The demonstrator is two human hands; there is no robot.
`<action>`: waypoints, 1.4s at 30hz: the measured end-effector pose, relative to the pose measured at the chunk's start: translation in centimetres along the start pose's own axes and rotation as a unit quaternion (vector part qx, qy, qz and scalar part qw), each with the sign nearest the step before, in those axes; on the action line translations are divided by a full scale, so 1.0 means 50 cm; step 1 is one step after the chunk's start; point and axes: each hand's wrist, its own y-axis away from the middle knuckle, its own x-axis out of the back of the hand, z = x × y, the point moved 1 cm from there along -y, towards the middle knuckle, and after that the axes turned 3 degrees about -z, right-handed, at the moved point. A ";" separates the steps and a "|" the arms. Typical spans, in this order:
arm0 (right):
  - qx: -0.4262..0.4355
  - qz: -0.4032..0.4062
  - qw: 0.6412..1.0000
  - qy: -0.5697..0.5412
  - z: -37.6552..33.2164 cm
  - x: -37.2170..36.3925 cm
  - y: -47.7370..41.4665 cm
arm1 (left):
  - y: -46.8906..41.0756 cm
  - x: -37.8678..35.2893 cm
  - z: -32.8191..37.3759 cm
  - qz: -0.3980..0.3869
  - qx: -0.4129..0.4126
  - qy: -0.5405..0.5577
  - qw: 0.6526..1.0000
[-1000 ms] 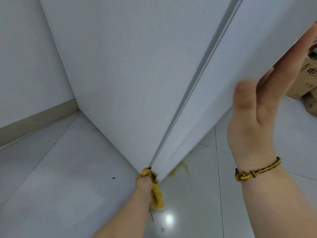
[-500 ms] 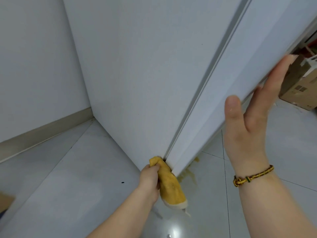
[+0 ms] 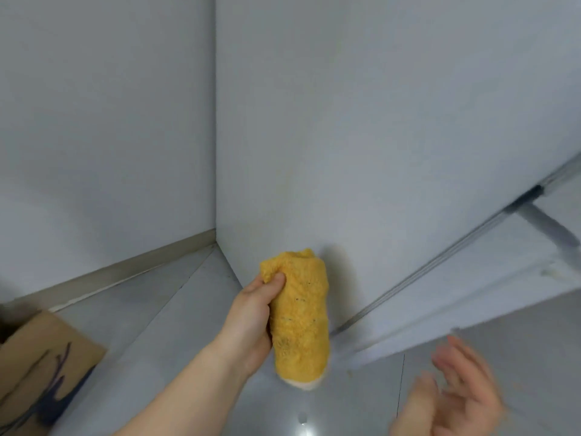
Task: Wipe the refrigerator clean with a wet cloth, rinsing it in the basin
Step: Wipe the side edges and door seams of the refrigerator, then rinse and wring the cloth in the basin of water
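Note:
The white refrigerator (image 3: 361, 136) fills the upper right, its side panel facing me and its door (image 3: 465, 287) running off to the right. My left hand (image 3: 251, 316) grips a folded yellow cloth (image 3: 298, 319) and holds it just off the bottom of the side panel. My right hand (image 3: 456, 401) is blurred at the lower right, fingers spread and holding nothing, away from the door. No basin is in view.
A white wall (image 3: 103, 121) with a beige skirting stands left of the refrigerator. A brown cardboard box (image 3: 41, 369) lies on the glossy tiled floor (image 3: 163, 325) at the lower left.
My left hand lifted the cloth away from the door's bottom corner. My right hand let go of the door edge and dropped low. The view turned left.

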 end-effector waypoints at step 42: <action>0.030 -0.927 0.279 -0.248 -0.892 0.081 -0.040 | 1.097 -0.306 0.052 0.546 -0.357 0.063 0.755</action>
